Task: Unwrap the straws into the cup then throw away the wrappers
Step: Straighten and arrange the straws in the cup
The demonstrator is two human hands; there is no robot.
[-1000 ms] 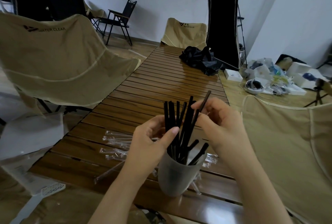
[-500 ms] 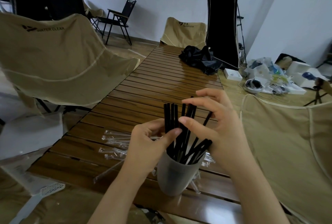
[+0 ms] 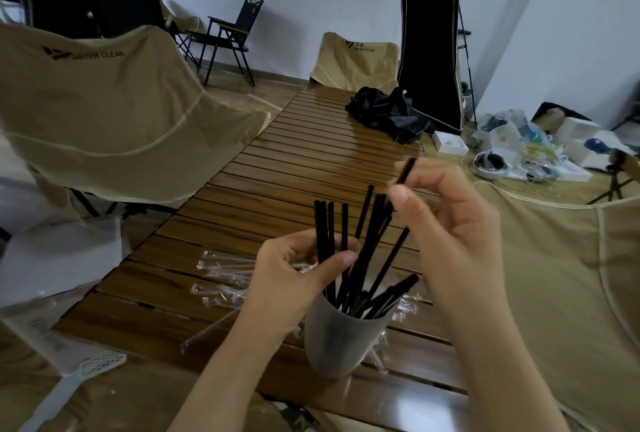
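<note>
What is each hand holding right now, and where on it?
Right hand pinches one black straw near its upper end. Left hand grips the standing straws mid-length, above the cup.

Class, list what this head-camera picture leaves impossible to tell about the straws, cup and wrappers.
- Lower ends of the black straws: hidden inside the grey cup.
- Clear wrappers: exact count unclear; the left hand and cup cover some.
- A bin for the wrappers: none in view.
- The right hand hides most of its straw's length.

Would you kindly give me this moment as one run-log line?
left hand: grips straws in cup | right hand: pinches one straw | wrappers: on table
</note>
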